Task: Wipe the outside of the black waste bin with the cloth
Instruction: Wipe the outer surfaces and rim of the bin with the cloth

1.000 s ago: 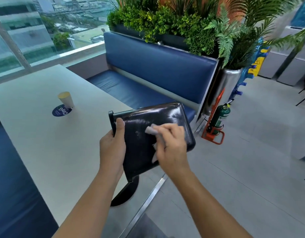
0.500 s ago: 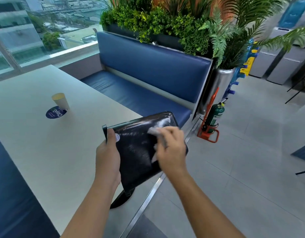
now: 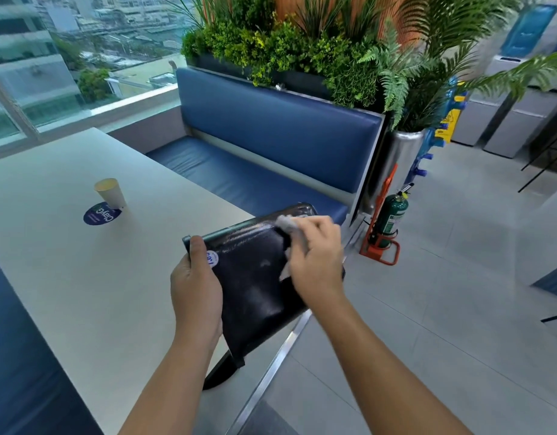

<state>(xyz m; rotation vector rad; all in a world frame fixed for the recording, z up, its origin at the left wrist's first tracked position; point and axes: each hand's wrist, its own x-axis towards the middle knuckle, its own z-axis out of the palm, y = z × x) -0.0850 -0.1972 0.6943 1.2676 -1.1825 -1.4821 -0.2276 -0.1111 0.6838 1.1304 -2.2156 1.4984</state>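
Matte tabletop (image 3: 82, 277); glossy black bin (image 3: 255, 287) in left-hand grip (image 3: 195, 287), crumpled cloth (image 3: 286, 222) in right-hand grip (image 3: 315, 259).

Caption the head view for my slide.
Left hand holds the black waste bin; right hand wipes its side with a cloth.

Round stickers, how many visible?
2. White sticker on the black waste bin beside the left hand; blue sticker on the table by the paper cup. Others may be hidden.

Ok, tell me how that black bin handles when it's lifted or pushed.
Probably light for its size: the left hand alone holds the black bin by its rim. Likely stiff: its wall looks flat under the right hand pressing the cloth. The glossy surface may be slippery.
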